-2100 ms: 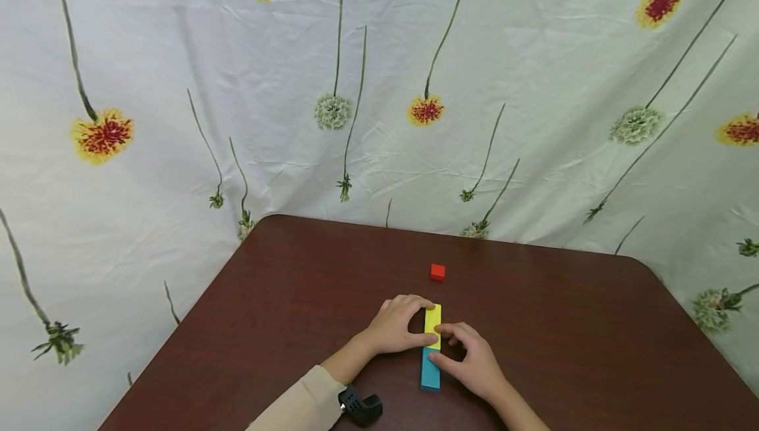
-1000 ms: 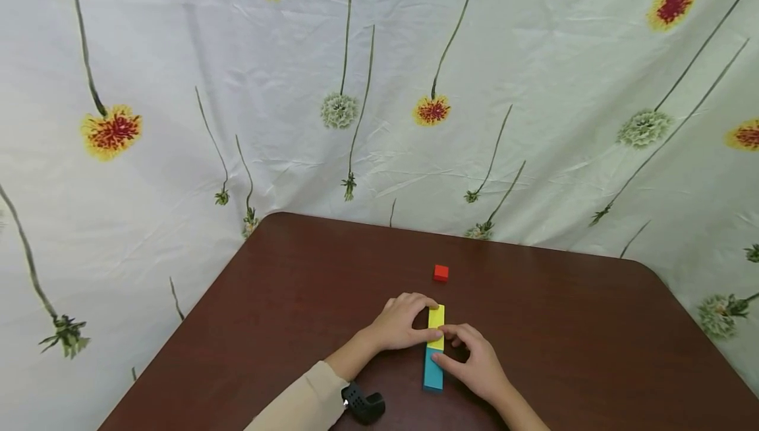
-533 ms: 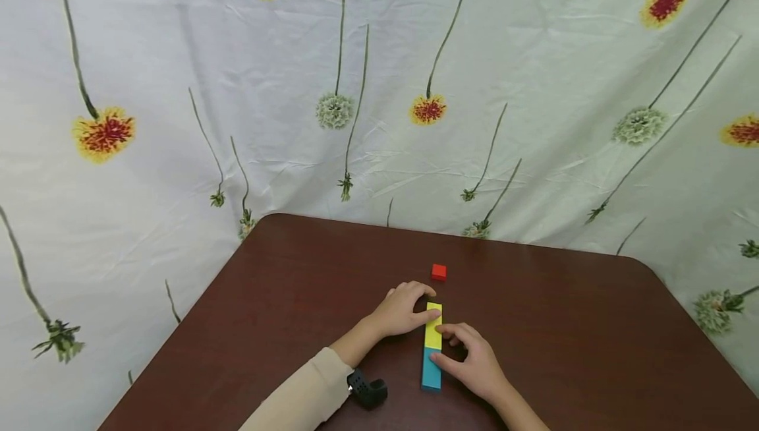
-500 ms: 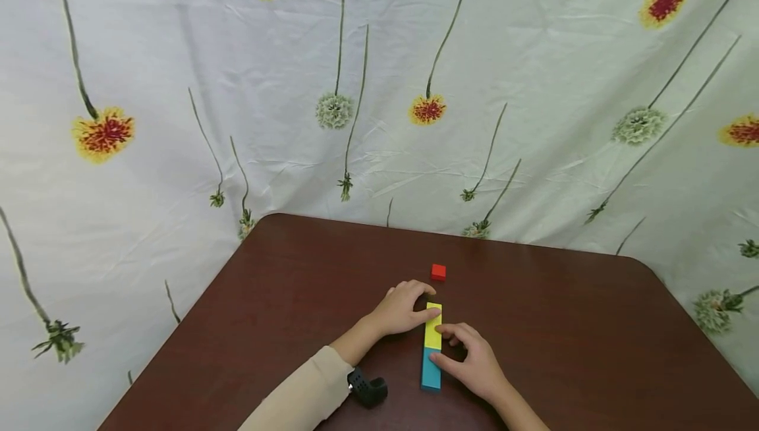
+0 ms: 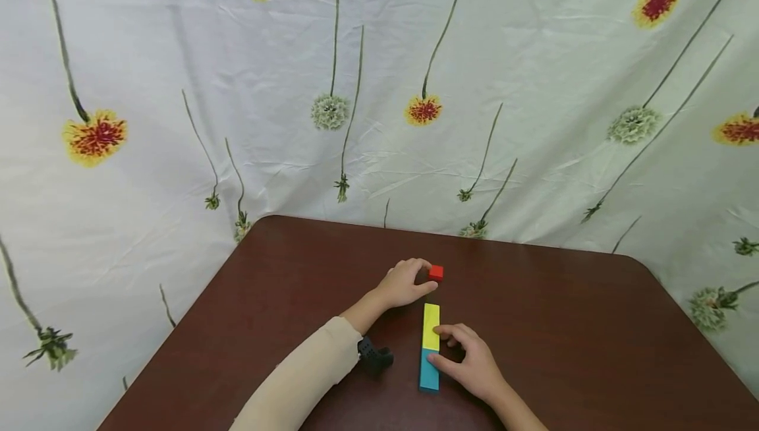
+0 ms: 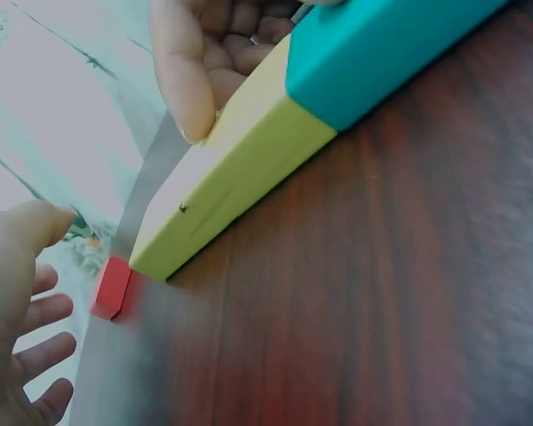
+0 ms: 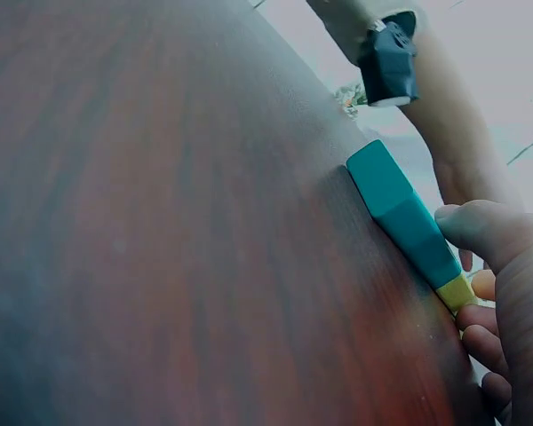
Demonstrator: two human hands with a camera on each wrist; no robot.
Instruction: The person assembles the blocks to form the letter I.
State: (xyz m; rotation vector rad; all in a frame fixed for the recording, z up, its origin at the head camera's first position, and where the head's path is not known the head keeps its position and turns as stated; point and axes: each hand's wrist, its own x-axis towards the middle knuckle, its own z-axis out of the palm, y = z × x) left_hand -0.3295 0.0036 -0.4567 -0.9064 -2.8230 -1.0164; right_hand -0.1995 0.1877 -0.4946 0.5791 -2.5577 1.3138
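A yellow block (image 5: 431, 317) and a blue block (image 5: 429, 380) lie end to end in a straight row on the table. My right hand (image 5: 476, 364) rests on them, thumb touching the blue block and a fingertip on the yellow one. My left hand (image 5: 400, 285) is beyond the row, beside a small red block (image 5: 436, 273), thumb and fingers spread apart around its near left side. In the left wrist view a gap shows between that thumb and the red block (image 6: 112, 287). Contact of the left fingers with the red block cannot be made out.
The dark reddish-brown tabletop (image 5: 563, 325) has rounded far corners. Behind it hangs a pale cloth (image 5: 534, 55) with printed flowers. A black wrist device (image 5: 375, 356) sits at the left sleeve (image 5: 302, 372), left of the row.
My left hand has left the yellow block and moved away from me to the red block. My right hand and the blocks stay in place.
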